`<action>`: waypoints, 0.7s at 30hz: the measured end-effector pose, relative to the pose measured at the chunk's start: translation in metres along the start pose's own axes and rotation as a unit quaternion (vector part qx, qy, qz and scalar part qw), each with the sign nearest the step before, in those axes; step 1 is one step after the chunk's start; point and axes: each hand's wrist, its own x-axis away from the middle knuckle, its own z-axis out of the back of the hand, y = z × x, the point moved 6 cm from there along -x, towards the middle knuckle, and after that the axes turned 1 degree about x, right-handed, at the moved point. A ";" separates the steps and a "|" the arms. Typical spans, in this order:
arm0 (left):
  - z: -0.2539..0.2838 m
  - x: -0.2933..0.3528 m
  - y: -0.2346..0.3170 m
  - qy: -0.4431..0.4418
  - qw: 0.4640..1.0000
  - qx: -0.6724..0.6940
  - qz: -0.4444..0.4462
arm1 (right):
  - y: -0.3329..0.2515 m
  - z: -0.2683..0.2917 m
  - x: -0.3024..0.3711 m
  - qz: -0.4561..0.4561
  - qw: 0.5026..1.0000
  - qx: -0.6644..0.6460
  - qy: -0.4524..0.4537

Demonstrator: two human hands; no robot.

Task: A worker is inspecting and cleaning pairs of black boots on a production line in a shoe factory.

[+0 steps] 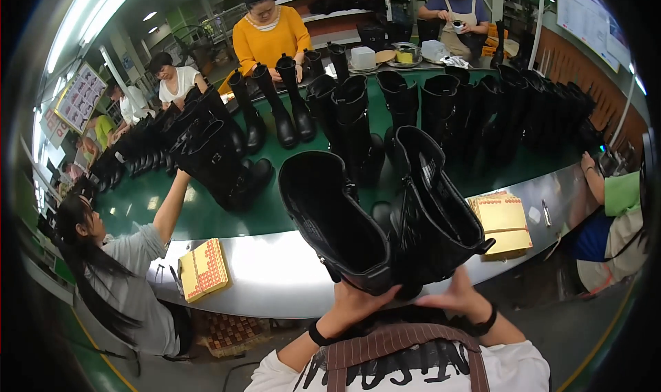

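A pair of tall black boots stands upright right in front of me, their wide shaft openings facing up. My left hand [359, 305] is closed on the lower back of the left boot [330, 216], with most fingers hidden behind it. Against the back of the right boot [437, 209], my right hand [457, 298] is closed too, its thumb pointing inward toward the left thumb. Thin black fringe or laces hang on the right boot's inner side. Both boots are close to my body, over the near edge of the steel counter [265, 271].
Many black boots [354, 123] stand along the green tabletop [282, 209]. Yellow card stacks lie left [204, 271] and right [501, 225] on the steel strip, with a pen-like tool [546, 213] nearby. A co-worker at left reaches to a buckled boot [217, 175]; others work around the table.
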 end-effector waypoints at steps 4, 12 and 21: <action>0.015 0.009 -0.026 0.003 1.000 -0.010 -0.024 | 0.048 -0.042 0.020 -0.026 0.999 0.004 -0.026; 0.053 0.032 -0.047 0.072 0.979 0.137 0.131 | 0.065 -0.012 0.009 -0.135 0.983 -0.092 0.082; 0.035 0.052 -0.082 0.088 0.944 0.206 0.242 | 0.067 -0.014 0.007 -0.172 0.982 -0.052 0.063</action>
